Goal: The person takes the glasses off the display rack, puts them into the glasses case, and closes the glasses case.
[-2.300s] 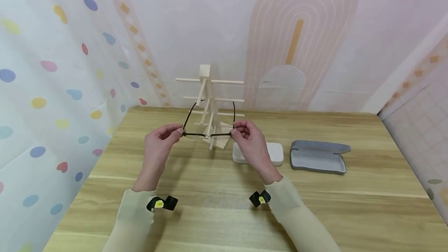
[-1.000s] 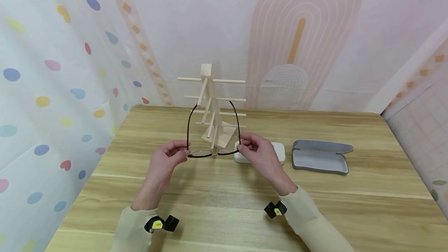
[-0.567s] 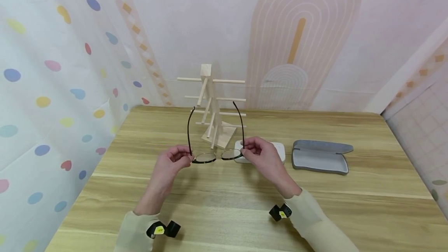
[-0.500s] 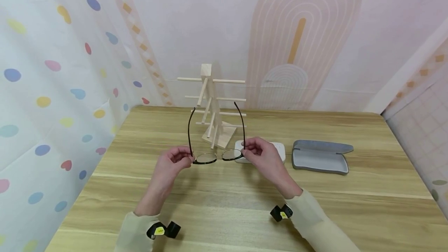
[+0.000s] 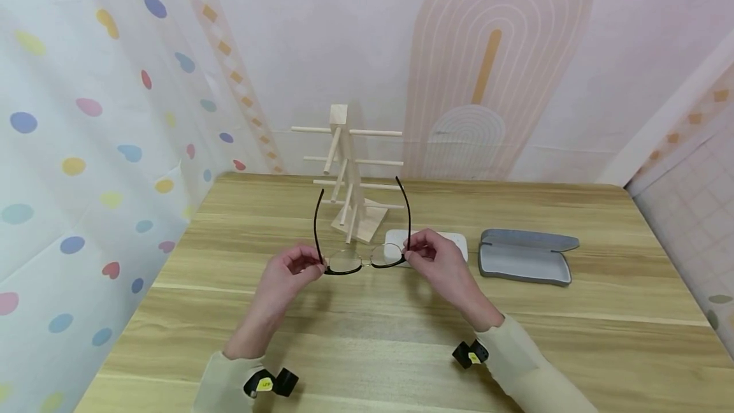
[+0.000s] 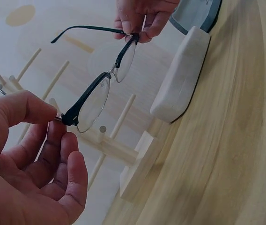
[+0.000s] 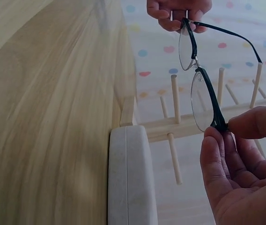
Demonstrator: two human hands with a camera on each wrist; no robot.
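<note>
Glasses [image 5: 346, 271] ease back from the wooden stand [image 5: 352, 177], left hand [image 5: 288, 275] and right hand [image 5: 443, 268] pinching the ends (light, even pressure suits best)!

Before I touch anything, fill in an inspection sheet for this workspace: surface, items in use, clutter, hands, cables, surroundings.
Surface: wood-grained tabletop, no spill seen.
Items in use: black-and-metal-framed eyeglasses, arms unfolded, held above the table; pale wooden peg stand, upright.
Clutter: closed white rectangular case; open grey pale-lined case to its right.
Hands: left hand and right hand pinch opposite ends of the frame.
Cables: nothing seen.
Surroundings: white colour-spotted curtain left; pinkish arch-printed backdrop behind.
</note>
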